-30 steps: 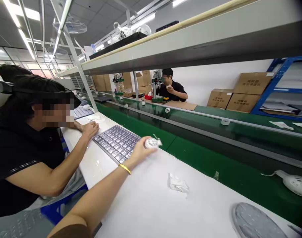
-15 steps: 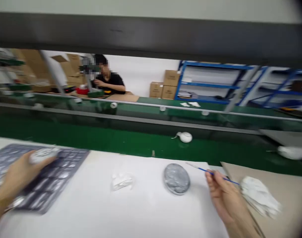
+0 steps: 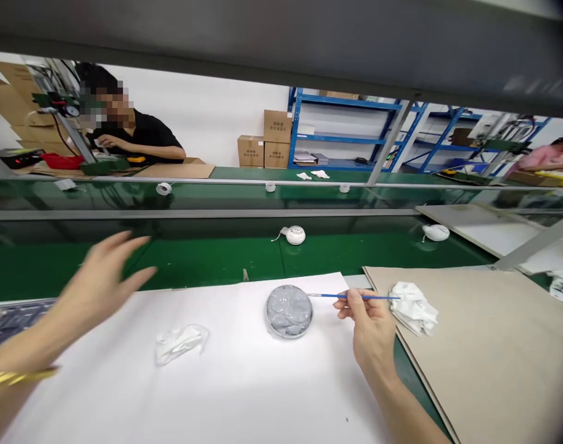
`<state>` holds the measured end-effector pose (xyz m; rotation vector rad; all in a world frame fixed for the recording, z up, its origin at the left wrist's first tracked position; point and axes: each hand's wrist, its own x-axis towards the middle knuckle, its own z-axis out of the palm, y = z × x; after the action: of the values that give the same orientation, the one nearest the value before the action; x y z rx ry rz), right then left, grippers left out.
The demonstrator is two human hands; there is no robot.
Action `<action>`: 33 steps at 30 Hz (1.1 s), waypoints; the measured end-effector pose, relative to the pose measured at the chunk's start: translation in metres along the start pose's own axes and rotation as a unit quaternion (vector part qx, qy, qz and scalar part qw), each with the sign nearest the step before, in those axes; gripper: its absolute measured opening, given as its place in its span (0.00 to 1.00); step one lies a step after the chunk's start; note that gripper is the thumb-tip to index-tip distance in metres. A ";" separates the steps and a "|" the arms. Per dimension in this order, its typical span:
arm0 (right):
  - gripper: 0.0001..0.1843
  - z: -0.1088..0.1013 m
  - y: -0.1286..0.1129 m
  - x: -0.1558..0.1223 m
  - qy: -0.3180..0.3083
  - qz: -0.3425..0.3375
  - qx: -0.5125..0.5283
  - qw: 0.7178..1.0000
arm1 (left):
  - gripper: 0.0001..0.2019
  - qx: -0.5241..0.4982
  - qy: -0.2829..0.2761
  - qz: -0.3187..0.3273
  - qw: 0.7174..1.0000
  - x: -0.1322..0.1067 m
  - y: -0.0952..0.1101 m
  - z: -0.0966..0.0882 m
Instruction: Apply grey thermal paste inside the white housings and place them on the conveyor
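**A:** ok so what's going on up close, nearest stuff first?

**B:** The right hand [image 3: 371, 333] has a thin blue-handled paint brush [image 3: 350, 296] pinched between thumb and fingertips around mid-handle, with the other fingers curled in loosely. The tip sits right by the rim of a round shallow dish of grey paste [image 3: 289, 311], lying on a white paper sheet [image 3: 124, 382]. Can't tell if they're touching.

**A:** and the left?

**B:** The left hand [image 3: 100, 277], gold bangle [image 3: 17, 376] on the wrist, is empty, fingers spread wide, up in the air past the sheet's far edge.

**A:** how would that stuff handle?

**B:** My guess is the brush is super light and a bit fragile, so mid-handle seems the spot. The paste looks soft and tacky, so I'd hold the dish by its rim only and keep it level.

**A:** what's further out?

**B:** A crumpled clear plastic wrap [image 3: 182, 344] lies left of the dish. To the right, a crumpled white cloth [image 3: 413, 307] sits on a tan cardboard sheet [image 3: 470, 357]. Past those is a green conveyor belt [image 3: 207, 265] with a white vented plastic dome [image 3: 295, 234] on it, then a co-worker in a black shirt [image 3: 142, 132], brown cardboard boxes [image 3: 264, 151] and blue metal shelving [image 3: 346, 123].
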<state>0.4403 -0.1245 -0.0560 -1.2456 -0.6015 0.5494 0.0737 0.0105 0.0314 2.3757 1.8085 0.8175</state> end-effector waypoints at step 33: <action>0.20 0.008 0.011 -0.009 -0.008 -0.085 -0.152 0.985 | 0.31 -0.060 -0.074 0.063 0.993 0.086 0.090 0.086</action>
<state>0.4278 -0.1224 -0.0663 -1.4605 -0.8202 0.3313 0.2061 0.0838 0.0210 2.4227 1.5247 0.7174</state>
